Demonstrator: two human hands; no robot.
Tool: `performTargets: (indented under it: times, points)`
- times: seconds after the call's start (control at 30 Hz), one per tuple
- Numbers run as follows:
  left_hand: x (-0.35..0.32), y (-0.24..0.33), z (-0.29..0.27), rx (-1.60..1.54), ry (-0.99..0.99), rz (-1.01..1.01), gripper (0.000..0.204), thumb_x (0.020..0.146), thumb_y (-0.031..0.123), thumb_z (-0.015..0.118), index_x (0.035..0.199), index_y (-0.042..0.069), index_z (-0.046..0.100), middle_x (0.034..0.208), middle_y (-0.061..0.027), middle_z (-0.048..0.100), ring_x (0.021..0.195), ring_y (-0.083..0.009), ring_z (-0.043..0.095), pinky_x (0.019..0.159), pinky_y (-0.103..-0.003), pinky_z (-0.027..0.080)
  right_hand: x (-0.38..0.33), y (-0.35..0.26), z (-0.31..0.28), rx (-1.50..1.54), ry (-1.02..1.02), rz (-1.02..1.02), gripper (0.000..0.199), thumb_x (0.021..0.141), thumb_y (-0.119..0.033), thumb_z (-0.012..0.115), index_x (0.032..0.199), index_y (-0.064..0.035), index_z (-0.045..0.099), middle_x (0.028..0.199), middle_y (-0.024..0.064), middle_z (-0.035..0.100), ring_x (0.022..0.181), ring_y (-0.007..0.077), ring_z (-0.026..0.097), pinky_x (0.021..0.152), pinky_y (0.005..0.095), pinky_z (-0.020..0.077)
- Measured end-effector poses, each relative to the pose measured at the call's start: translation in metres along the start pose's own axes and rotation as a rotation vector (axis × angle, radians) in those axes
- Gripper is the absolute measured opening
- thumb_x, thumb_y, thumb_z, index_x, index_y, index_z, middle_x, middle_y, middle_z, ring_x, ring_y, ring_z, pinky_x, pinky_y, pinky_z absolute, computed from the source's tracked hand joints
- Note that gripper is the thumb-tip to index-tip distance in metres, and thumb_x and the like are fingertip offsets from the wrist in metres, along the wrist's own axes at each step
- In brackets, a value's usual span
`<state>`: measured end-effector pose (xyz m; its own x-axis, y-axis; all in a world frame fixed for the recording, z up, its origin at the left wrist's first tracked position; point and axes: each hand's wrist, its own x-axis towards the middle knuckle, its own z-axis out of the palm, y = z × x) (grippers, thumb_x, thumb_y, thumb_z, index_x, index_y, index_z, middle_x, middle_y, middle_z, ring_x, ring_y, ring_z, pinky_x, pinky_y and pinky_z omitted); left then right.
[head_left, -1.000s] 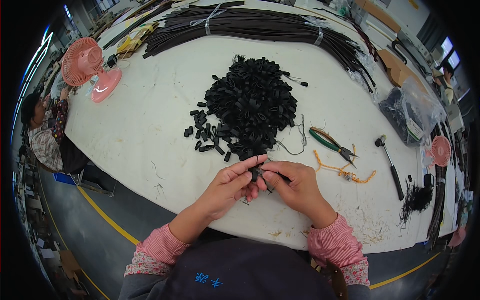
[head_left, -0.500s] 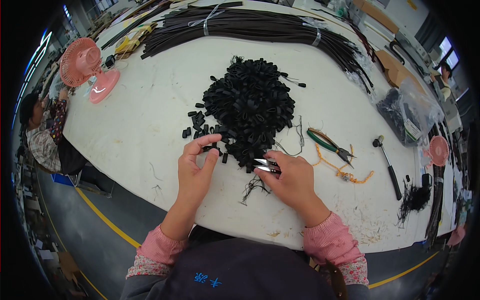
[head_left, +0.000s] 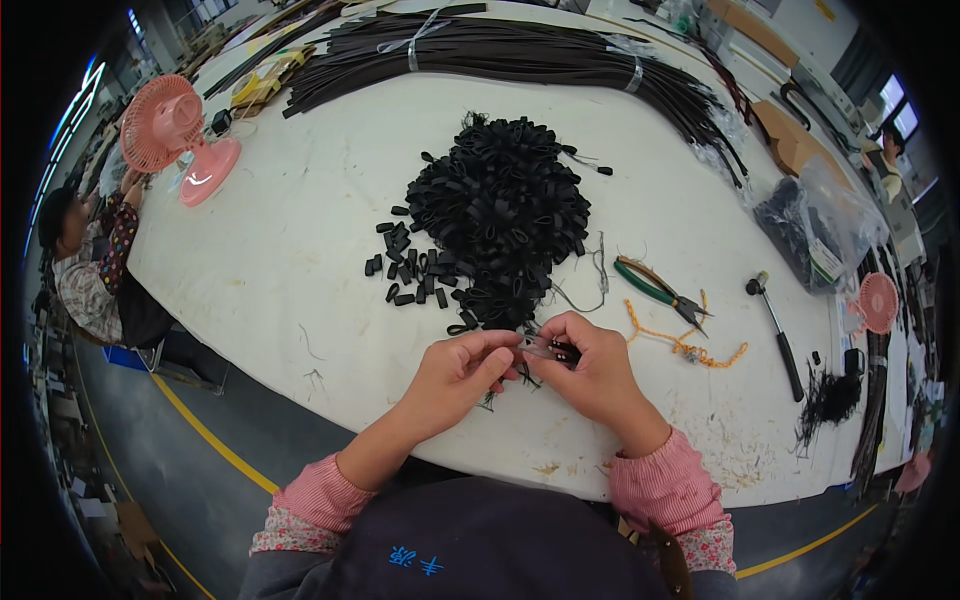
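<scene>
**Few loose pieces, large heap left**

In the head view, the right hand holds small snips, blades at the left hand's fingertips. The left hand has its fingers drawn close together; whether they pinch anything, I cannot tell. The heap of black loops lies on the counter just beyond both hands. Separate black pieces lie scattered at its left. Judging by these amounts, a small share is apart; most remains bunched.
</scene>
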<state>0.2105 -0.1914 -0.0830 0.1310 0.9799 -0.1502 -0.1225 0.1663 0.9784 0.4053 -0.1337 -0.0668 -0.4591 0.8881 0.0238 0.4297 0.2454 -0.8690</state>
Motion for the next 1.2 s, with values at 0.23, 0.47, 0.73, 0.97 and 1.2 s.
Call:
performTargets:
  times: [0.23, 0.47, 0.73, 0.97, 1.2]
  points:
    - [0.016, -0.009, 0.000, -0.238, -0.023, -0.063, 0.023, 0.101, 0.017, 0.057, 0.112, -0.003, 0.064, 0.097, -0.0056, 0.068, 0.083, -0.0095, 0.064, 0.070, -0.024, 0.054, -0.002, 0.004, 0.006, -0.207, 0.068, -0.310, 0.029, 0.074, -0.013, 0.075, 0.100, -0.0082, 0.062, 0.070, 0.0075, 0.067, 0.062, 0.0263, 0.066, 0.060, 0.0355, 0.0519]
    - [0.011, -0.005, -0.005, -0.345, -0.036, -0.049, 0.026, 0.098, 0.011, 0.059, 0.121, -0.001, 0.062, 0.101, -0.0077, 0.068, 0.085, -0.0108, 0.063, 0.074, -0.026, 0.053, 0.003, 0.014, -0.004, -0.068, 0.141, -0.154, 0.031, 0.075, -0.010, 0.074, 0.103, -0.0083, 0.062, 0.074, 0.0083, 0.068, 0.066, 0.0262, 0.067, 0.061, 0.0340, 0.0516]
    - [0.007, -0.001, -0.003, -0.267, -0.024, -0.039, 0.049, 0.095, 0.007, 0.063, 0.142, 0.002, 0.048, 0.096, -0.0041, 0.066, 0.081, -0.0079, 0.060, 0.074, -0.023, 0.052, 0.001, -0.012, -0.015, -0.203, 0.179, -0.208, 0.025, 0.087, -0.022, 0.072, 0.105, -0.0068, 0.068, 0.078, 0.0077, 0.069, 0.064, 0.0168, 0.064, 0.064, 0.0284, 0.0485]
    - [0.007, -0.005, -0.002, -0.188, -0.049, 0.020, 0.051, 0.094, 0.003, 0.062, 0.143, 0.003, 0.048, 0.088, 0.0010, 0.060, 0.077, -0.0060, 0.056, 0.072, -0.022, 0.050, 0.000, -0.012, -0.010, -0.444, 0.098, -0.438, 0.017, 0.084, -0.022, 0.074, 0.098, -0.0127, 0.072, 0.071, 0.0018, 0.066, 0.057, 0.0190, 0.058, 0.059, 0.0307, 0.0414]
    - [0.006, -0.003, 0.000, -0.120, -0.057, 0.030, 0.049, 0.094, 0.003, 0.062, 0.142, 0.004, 0.050, 0.086, 0.0015, 0.060, 0.075, -0.0055, 0.055, 0.069, -0.021, 0.049, 0.000, -0.011, -0.007, -0.501, 0.164, -0.504, 0.015, 0.083, -0.022, 0.074, 0.095, -0.0146, 0.071, 0.065, 0.0005, 0.061, 0.055, 0.0183, 0.056, 0.057, 0.0322, 0.0398]
